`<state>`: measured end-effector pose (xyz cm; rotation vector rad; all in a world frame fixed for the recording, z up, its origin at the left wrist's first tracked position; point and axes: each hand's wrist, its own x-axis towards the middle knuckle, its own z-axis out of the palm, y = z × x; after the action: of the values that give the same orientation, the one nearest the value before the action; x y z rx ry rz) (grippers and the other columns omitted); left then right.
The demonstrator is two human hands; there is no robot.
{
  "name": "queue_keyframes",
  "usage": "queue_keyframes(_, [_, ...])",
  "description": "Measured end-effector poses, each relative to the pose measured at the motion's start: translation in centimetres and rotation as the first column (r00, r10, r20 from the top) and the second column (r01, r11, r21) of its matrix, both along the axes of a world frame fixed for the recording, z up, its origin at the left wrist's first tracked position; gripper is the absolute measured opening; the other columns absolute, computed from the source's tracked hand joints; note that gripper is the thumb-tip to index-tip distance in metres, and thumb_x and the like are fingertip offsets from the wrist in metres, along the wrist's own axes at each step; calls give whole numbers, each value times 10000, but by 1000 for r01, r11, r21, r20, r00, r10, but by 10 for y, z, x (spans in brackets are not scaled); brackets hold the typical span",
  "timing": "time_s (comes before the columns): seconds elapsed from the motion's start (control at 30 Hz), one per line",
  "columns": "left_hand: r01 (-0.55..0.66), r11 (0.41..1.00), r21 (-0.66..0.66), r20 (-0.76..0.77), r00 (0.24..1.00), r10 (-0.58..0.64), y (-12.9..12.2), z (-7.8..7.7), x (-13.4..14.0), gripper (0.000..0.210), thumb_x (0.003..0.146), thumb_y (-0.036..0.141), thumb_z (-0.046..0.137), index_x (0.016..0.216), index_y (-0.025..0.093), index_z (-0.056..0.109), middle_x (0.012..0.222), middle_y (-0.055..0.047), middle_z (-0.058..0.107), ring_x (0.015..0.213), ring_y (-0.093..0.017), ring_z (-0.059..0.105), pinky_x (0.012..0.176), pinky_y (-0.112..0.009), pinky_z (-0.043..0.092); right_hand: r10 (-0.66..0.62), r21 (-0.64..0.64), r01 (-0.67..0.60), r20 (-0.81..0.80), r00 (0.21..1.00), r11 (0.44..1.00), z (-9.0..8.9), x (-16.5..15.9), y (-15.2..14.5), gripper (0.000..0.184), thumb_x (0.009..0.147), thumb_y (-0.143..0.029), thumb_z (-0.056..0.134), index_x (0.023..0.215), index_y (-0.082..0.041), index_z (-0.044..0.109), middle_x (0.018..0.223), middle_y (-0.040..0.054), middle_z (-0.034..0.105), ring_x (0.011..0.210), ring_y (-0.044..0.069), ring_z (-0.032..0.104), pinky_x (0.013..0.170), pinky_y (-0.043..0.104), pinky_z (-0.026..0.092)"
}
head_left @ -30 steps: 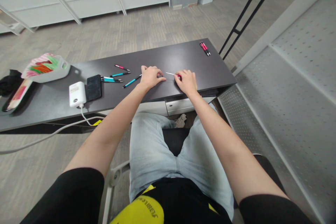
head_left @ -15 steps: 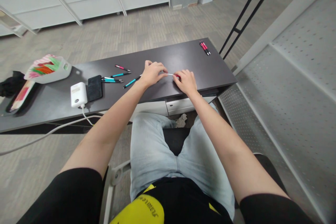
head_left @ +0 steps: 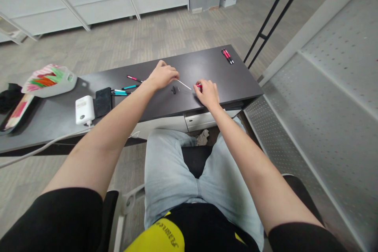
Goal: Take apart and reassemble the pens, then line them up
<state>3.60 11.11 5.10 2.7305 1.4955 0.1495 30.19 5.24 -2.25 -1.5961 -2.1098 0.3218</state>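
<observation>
Over the middle of the dark desk (head_left: 195, 59), my left hand (head_left: 163, 75) pinches one end of a thin white pen refill (head_left: 184, 84). The refill slants down to the right, its free end close to my right hand (head_left: 208, 93). That hand is closed round a red pen barrel (head_left: 199, 86), mostly hidden by the fingers. Between the hands, a small dark pen part (head_left: 173, 90) lies on the desktop, with a tiny thin piece, perhaps a spring, beside it.
Left of my hands lie a red pen (head_left: 134, 78), several blue pens (head_left: 119, 93), a black phone-like slab (head_left: 103, 101) and a white cabled device (head_left: 84, 110). A white basket (head_left: 63, 84) stands farther left. Red pens (head_left: 227, 56) rest at the far right corner.
My left hand has moved left, drawing the white refill away from the red barrel. The small dark part on the desk now shows. My right hand stays nearly in place.
</observation>
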Motion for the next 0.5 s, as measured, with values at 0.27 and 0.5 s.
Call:
queue_keyframes(0.27, [109,993,-43,-49,993,-111,19,-12,18,229,983,188,700,909,310,879,1180,-84,885,1258,-332,749,1303,-623,340,36,-10,-36,-5,999,999,0,1,0,194,1151,-356,591,1248,-271,737,1216,132,855,1240,385,689,1125,493,478])
queue_keyframes(0.5, [11,998,-60,99,995,-6,7,-22,15,316,1013,173,676,1121,332,926,1361,-122,839,1385,-385,655,1322,-687,287,56,-35,-56,-3,998,998,1,3,3,360,1190,-242,406,1309,-258,745,1396,164,837,1324,381,689,1152,495,485])
